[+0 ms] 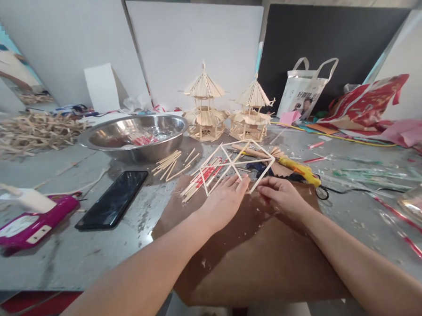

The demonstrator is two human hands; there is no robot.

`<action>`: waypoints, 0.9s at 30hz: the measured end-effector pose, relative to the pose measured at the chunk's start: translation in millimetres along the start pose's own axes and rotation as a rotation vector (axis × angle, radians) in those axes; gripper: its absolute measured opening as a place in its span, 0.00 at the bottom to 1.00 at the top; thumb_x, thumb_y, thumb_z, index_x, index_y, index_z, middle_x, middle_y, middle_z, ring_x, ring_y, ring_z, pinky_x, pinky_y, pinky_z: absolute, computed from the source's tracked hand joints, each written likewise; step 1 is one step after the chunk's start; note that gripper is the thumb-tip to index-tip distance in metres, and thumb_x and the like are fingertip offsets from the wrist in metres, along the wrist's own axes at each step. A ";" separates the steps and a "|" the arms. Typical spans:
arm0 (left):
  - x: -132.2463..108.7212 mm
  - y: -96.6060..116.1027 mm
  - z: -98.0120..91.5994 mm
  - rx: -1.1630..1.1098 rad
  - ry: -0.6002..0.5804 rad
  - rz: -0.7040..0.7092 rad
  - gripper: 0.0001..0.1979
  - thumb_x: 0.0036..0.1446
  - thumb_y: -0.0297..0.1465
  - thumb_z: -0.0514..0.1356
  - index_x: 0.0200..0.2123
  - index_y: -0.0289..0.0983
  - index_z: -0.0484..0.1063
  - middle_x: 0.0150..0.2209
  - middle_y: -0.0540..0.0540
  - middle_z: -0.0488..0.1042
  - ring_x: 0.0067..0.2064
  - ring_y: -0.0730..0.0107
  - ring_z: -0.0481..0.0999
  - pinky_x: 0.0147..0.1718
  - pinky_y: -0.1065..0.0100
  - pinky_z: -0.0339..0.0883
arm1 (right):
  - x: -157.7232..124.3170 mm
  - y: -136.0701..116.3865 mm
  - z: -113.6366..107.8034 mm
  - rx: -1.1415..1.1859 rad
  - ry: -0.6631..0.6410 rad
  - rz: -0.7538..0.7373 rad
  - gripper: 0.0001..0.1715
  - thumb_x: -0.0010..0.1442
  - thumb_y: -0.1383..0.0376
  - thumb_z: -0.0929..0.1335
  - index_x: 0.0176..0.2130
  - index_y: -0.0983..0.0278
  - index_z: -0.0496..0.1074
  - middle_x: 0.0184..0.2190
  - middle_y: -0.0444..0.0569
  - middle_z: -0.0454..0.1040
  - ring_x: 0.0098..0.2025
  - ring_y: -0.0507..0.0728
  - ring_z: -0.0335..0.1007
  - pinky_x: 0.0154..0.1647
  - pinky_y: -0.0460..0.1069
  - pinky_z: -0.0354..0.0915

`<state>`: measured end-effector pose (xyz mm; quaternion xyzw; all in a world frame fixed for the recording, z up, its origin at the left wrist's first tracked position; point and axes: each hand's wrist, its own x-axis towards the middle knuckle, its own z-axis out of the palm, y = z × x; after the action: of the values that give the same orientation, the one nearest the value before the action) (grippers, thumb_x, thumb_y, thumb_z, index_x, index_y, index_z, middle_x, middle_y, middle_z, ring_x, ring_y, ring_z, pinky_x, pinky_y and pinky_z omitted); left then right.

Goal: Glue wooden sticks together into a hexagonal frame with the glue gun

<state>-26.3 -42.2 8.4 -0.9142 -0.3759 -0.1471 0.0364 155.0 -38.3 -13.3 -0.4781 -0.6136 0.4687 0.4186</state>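
While both forearms stretch out from the near edge of the bench [95, 251], the hands meet on a brown cardboard sheet [255, 262] that lies at the middle of that edge. The left hand [223, 200] lies flat, palm down, fingers straight and pressed side by side, their tips touching the near side of a stick frame [238, 162]. The right hand [283, 196] sits just beside it, fingers curled in and bunched at the frame's near corner; whether they pinch a stick there I cannot tell from this spot. The frame itself, an open shape of thin pale sticks, rests at the far edge of the cardboard, near the middle of the bench.

Under and left of the frame lies a bundle of red-and-white wrapped sticks [200, 178], with loose bare sticks [167, 162] just beyond. A yellow glue gun [301, 170] lies just right of the frame. Further back stand two stick pagodas [205, 106] side by side, and left of them a steel bowl [135, 136]. A black phone [112, 199] lies flat in front of the bowl, and a magenta case [27, 225] sits towards the left edge. A white tote bag [307, 89] leans at the back right.
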 end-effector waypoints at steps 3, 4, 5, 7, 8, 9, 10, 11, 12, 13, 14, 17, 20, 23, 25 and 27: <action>0.2 -2.3 3.7 -0.003 -0.016 -0.033 0.22 0.54 0.21 0.41 0.53 0.29 0.48 0.50 0.36 0.63 0.54 0.64 0.58 0.49 0.62 0.56 | -2.2 -1.3 0.3 -0.213 0.133 -0.130 0.09 0.49 0.61 0.63 0.30 0.64 0.67 0.21 0.43 0.66 0.20 0.49 0.59 0.22 0.46 0.58; 0.3 -2.9 4.5 -0.004 -0.020 -0.039 0.22 0.54 0.21 0.42 0.53 0.29 0.48 0.49 0.36 0.63 0.54 0.64 0.58 0.49 0.63 0.56 | -2.8 -1.0 -0.4 -0.313 0.207 -0.198 0.08 0.49 0.61 0.63 0.29 0.63 0.66 0.21 0.43 0.66 0.21 0.49 0.60 0.23 0.46 0.59; 0.4 -3.4 5.2 -0.005 -0.021 -0.041 0.22 0.54 0.21 0.42 0.53 0.29 0.49 0.49 0.37 0.64 0.54 0.64 0.59 0.48 0.63 0.57 | -3.3 -0.7 -1.3 -0.414 0.285 -0.268 0.08 0.49 0.61 0.63 0.29 0.63 0.66 0.22 0.44 0.66 0.22 0.50 0.60 0.24 0.46 0.59; 0.6 -4.1 6.3 -0.008 -0.018 -0.036 0.22 0.53 0.21 0.42 0.53 0.31 0.49 0.48 0.37 0.64 0.53 0.65 0.60 0.48 0.62 0.57 | -4.3 -0.3 -3.5 -0.598 0.405 -0.393 0.07 0.49 0.62 0.64 0.30 0.62 0.65 0.25 0.46 0.67 0.24 0.51 0.61 0.26 0.46 0.60; 0.8 -4.2 6.8 -0.008 -0.016 -0.031 0.22 0.53 0.21 0.43 0.53 0.31 0.50 0.48 0.37 0.64 0.53 0.65 0.60 0.48 0.62 0.57 | -4.7 -0.2 -4.4 -0.675 0.442 -0.451 0.07 0.49 0.63 0.64 0.31 0.62 0.65 0.28 0.47 0.68 0.26 0.52 0.62 0.27 0.47 0.61; 0.9 -4.3 7.3 -0.009 -0.015 -0.026 0.22 0.52 0.20 0.43 0.52 0.32 0.50 0.49 0.37 0.64 0.53 0.65 0.60 0.48 0.62 0.57 | -5.0 -0.2 -5.0 -0.741 0.453 -0.511 0.07 0.50 0.63 0.64 0.33 0.62 0.66 0.30 0.48 0.68 0.28 0.52 0.64 0.28 0.47 0.62; 1.0 -4.4 7.9 -0.010 -0.016 -0.020 0.22 0.52 0.20 0.43 0.52 0.32 0.50 0.49 0.37 0.64 0.53 0.65 0.60 0.48 0.62 0.57 | -5.2 -0.1 -5.1 -0.796 0.435 -0.573 0.08 0.50 0.64 0.64 0.34 0.61 0.66 0.33 0.49 0.68 0.31 0.53 0.65 0.30 0.47 0.63; 1.1 -4.4 8.6 -0.010 -0.018 -0.015 0.23 0.52 0.20 0.43 0.53 0.32 0.50 0.49 0.37 0.63 0.53 0.65 0.60 0.47 0.62 0.58 | -5.2 0.1 -4.9 -0.837 0.400 -0.633 0.08 0.51 0.65 0.64 0.35 0.61 0.67 0.36 0.49 0.67 0.35 0.54 0.65 0.32 0.47 0.63; 1.1 -4.3 9.2 -0.011 -0.019 -0.011 0.23 0.51 0.19 0.43 0.53 0.31 0.49 0.49 0.37 0.63 0.52 0.65 0.60 0.47 0.62 0.58 | -5.1 0.5 -4.4 -0.864 0.360 -0.689 0.09 0.52 0.66 0.63 0.37 0.60 0.67 0.38 0.49 0.67 0.37 0.54 0.65 0.34 0.47 0.64; 1.1 -4.2 9.8 -0.010 -0.018 -0.006 0.23 0.51 0.19 0.43 0.53 0.31 0.49 0.49 0.37 0.63 0.52 0.65 0.60 0.47 0.62 0.58 | -4.8 1.1 -3.7 -0.880 0.322 -0.736 0.10 0.52 0.67 0.63 0.38 0.60 0.67 0.39 0.49 0.67 0.39 0.54 0.65 0.36 0.47 0.64; 1.1 -4.0 10.2 -0.010 -0.018 0.001 0.23 0.51 0.19 0.43 0.53 0.30 0.50 0.50 0.36 0.63 0.52 0.64 0.60 0.47 0.62 0.58 | -4.3 1.8 -3.1 -0.889 0.291 -0.771 0.11 0.53 0.67 0.63 0.39 0.59 0.67 0.40 0.49 0.67 0.41 0.53 0.65 0.38 0.47 0.64; 1.2 -3.3 10.8 -0.007 -0.016 0.017 0.22 0.51 0.20 0.43 0.52 0.28 0.50 0.49 0.35 0.63 0.52 0.63 0.61 0.47 0.62 0.58 | -2.4 4.2 -2.1 -0.877 0.254 -0.830 0.10 0.55 0.68 0.62 0.39 0.60 0.67 0.40 0.49 0.67 0.42 0.52 0.65 0.41 0.47 0.64; 1.5 -2.3 10.4 -0.009 -0.023 0.019 0.22 0.51 0.20 0.43 0.52 0.27 0.51 0.47 0.35 0.65 0.51 0.63 0.62 0.46 0.62 0.59 | -0.9 5.8 -2.8 -0.850 0.228 -0.864 0.10 0.55 0.68 0.62 0.39 0.61 0.67 0.38 0.48 0.69 0.40 0.51 0.66 0.41 0.46 0.64; 1.6 -1.1 10.1 -0.004 -0.033 0.018 0.22 0.51 0.20 0.44 0.52 0.28 0.51 0.47 0.35 0.65 0.51 0.64 0.62 0.46 0.62 0.59 | -0.1 6.0 -3.6 -0.836 0.214 -0.883 0.09 0.55 0.69 0.62 0.38 0.62 0.67 0.37 0.49 0.70 0.39 0.51 0.67 0.40 0.46 0.64; 1.6 -0.3 10.0 -0.005 -0.036 0.014 0.22 0.52 0.20 0.44 0.52 0.28 0.51 0.46 0.35 0.65 0.51 0.64 0.62 0.46 0.62 0.59 | 0.2 6.0 -3.7 -0.826 0.209 -0.887 0.09 0.55 0.69 0.62 0.38 0.62 0.68 0.36 0.49 0.70 0.38 0.51 0.67 0.40 0.46 0.64; 1.5 0.3 10.0 -0.011 -0.035 0.013 0.22 0.52 0.20 0.44 0.52 0.28 0.52 0.46 0.35 0.66 0.51 0.64 0.62 0.46 0.62 0.59 | 0.4 6.0 -3.5 -0.815 0.208 -0.889 0.09 0.55 0.69 0.62 0.38 0.62 0.68 0.35 0.49 0.70 0.38 0.51 0.67 0.39 0.46 0.65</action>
<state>-22.7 -39.6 -0.6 -0.9193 -0.3697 -0.1328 0.0256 159.5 -36.6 -18.3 -0.3414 -0.8401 -0.0725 0.4152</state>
